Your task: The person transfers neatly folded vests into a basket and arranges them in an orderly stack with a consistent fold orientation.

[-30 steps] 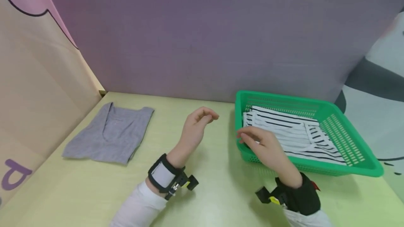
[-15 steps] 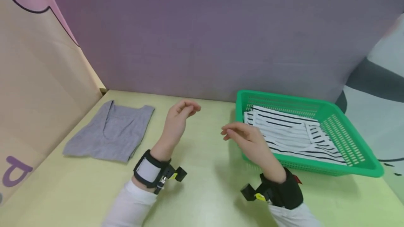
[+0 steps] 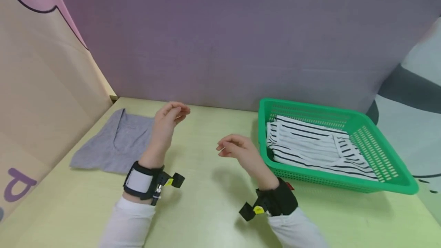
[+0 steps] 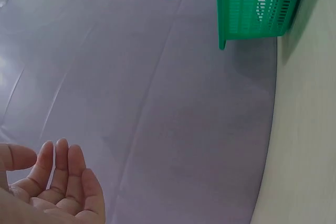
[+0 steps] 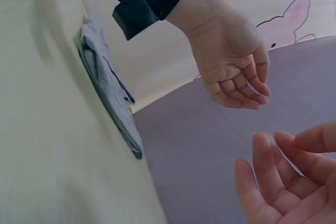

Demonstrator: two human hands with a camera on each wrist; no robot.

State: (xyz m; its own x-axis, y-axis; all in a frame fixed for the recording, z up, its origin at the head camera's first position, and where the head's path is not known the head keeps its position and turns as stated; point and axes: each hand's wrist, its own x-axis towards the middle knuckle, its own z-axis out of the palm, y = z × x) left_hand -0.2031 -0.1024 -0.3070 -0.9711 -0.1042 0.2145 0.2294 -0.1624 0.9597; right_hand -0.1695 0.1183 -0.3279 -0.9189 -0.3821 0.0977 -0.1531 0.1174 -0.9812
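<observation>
Fingers (image 5: pixel 262 156) relaxed, left hand (image 3: pixel 164 123) near gray shirt (image 3: pixel 110 146) edge, right hand (image 3: pixel 242 152) near basket (image 3: pixel 262 125) rim, room between

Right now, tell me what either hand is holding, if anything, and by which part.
Nothing is held: the left hand and right hand are both empty above the table. The gray garment lies on it, the striped garment in the green basket.

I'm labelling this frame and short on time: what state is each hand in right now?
Left hand: open, fingers loosely bent, holding nothing.
Right hand: open, fingers loosely bent, holding nothing.
</observation>
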